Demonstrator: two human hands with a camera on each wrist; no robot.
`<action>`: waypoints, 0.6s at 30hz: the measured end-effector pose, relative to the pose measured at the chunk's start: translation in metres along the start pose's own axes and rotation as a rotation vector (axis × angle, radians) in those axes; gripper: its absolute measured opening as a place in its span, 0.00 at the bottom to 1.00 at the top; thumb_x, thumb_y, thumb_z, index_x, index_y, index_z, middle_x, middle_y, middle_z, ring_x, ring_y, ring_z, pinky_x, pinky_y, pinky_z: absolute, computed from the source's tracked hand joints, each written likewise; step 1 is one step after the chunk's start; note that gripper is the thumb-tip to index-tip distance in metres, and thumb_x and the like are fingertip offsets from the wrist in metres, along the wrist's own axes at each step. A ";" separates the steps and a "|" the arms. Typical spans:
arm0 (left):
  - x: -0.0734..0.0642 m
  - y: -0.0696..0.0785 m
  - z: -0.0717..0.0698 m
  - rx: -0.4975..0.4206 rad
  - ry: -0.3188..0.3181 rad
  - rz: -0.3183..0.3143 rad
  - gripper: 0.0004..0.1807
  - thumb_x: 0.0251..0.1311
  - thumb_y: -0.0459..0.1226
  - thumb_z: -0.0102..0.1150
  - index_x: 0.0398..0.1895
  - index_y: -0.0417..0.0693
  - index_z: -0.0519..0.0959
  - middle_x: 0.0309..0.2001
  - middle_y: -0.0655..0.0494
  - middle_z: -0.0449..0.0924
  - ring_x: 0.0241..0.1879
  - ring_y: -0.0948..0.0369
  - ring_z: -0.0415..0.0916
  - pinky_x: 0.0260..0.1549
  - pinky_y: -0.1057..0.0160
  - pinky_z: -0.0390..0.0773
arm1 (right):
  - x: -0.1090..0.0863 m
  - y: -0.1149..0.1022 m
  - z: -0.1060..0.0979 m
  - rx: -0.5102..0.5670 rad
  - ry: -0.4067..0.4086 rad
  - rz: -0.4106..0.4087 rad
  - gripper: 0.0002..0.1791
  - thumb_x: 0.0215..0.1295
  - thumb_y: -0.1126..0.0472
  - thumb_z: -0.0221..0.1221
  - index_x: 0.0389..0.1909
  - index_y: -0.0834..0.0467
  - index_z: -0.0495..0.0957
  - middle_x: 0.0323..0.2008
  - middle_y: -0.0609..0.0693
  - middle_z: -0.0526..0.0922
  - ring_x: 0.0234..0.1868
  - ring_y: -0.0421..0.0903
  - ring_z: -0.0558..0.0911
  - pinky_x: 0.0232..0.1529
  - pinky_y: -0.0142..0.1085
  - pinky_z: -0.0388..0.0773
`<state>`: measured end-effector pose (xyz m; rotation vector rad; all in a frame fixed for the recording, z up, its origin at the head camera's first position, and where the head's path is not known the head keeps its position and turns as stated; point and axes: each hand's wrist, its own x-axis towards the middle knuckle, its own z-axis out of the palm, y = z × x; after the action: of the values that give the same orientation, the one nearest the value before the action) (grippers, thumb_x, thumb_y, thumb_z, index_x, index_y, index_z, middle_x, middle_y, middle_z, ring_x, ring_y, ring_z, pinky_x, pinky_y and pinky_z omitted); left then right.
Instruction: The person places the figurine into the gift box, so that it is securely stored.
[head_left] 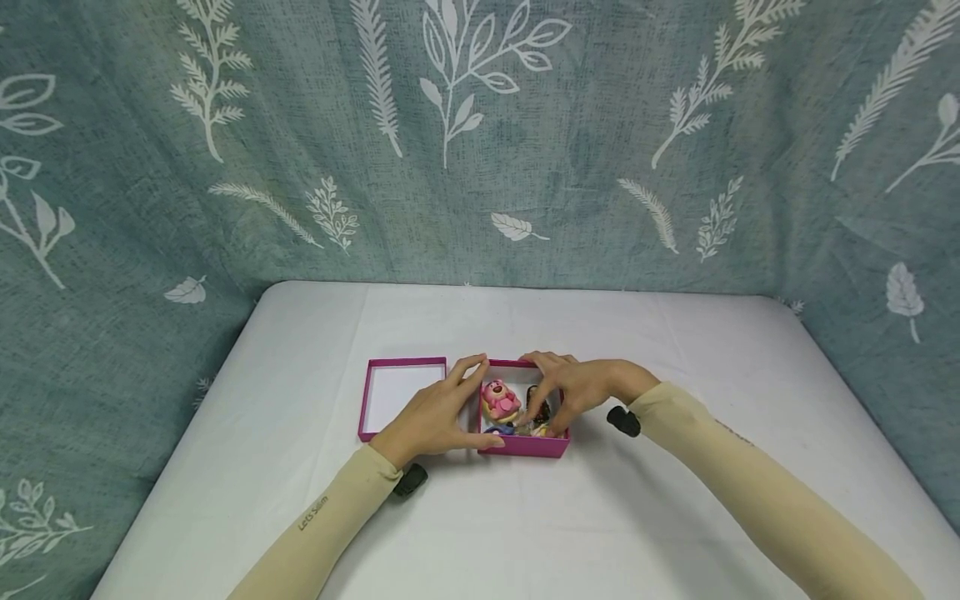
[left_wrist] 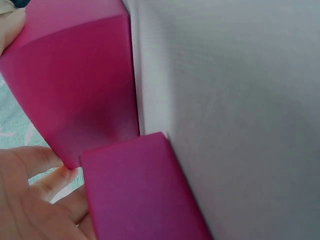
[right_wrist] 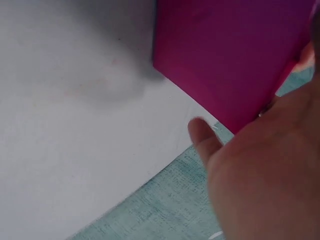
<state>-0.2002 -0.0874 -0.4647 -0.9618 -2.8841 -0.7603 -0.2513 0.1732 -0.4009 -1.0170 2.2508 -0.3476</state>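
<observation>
A magenta box [head_left: 525, 447] stands without its lid, holding small figures. Inside at the left lies a pink bear figure [head_left: 501, 401]; a dark-haired figure [head_left: 537, 403] is on the right, partly hidden by fingers. My left hand [head_left: 438, 417] grips the box's left end, thumb at the front corner and fingertips at the back corner. From the right, my right hand [head_left: 581, 387] reaches over the box wall, its index finger and thumb spread apart down among the figures. Its other fingers extend past the back rim, one of them showing outside the box in the right wrist view.
The shallow magenta lid [head_left: 405, 362], white inside, lies just left of the box, partly behind my left hand. A white-covered table [head_left: 525, 525] carries both. A green leaf-patterned cloth [head_left: 570, 125] hangs behind and at the sides.
</observation>
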 end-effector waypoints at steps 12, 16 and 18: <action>-0.001 0.000 -0.001 -0.014 0.004 0.005 0.62 0.45 0.70 0.64 0.78 0.50 0.52 0.77 0.57 0.50 0.51 0.55 0.78 0.48 0.54 0.81 | 0.006 -0.004 0.009 -0.027 0.103 -0.029 0.03 0.57 0.41 0.67 0.29 0.31 0.86 0.75 0.61 0.50 0.76 0.61 0.44 0.69 0.67 0.42; -0.001 0.000 -0.001 -0.020 0.002 0.003 0.62 0.45 0.70 0.64 0.78 0.50 0.51 0.77 0.58 0.50 0.51 0.55 0.78 0.49 0.54 0.81 | 0.009 -0.007 0.013 -0.049 0.159 -0.067 0.03 0.56 0.45 0.69 0.26 0.35 0.87 0.72 0.64 0.56 0.75 0.62 0.48 0.67 0.68 0.45; -0.001 0.001 -0.001 -0.021 0.003 0.005 0.62 0.45 0.70 0.64 0.78 0.49 0.52 0.77 0.57 0.50 0.52 0.55 0.78 0.49 0.54 0.81 | 0.009 -0.009 0.014 -0.051 0.167 -0.071 0.02 0.55 0.47 0.71 0.26 0.36 0.87 0.72 0.65 0.56 0.75 0.62 0.48 0.67 0.68 0.46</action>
<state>-0.1991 -0.0878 -0.4640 -0.9684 -2.8759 -0.7932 -0.2419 0.1609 -0.4111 -1.1334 2.3868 -0.4215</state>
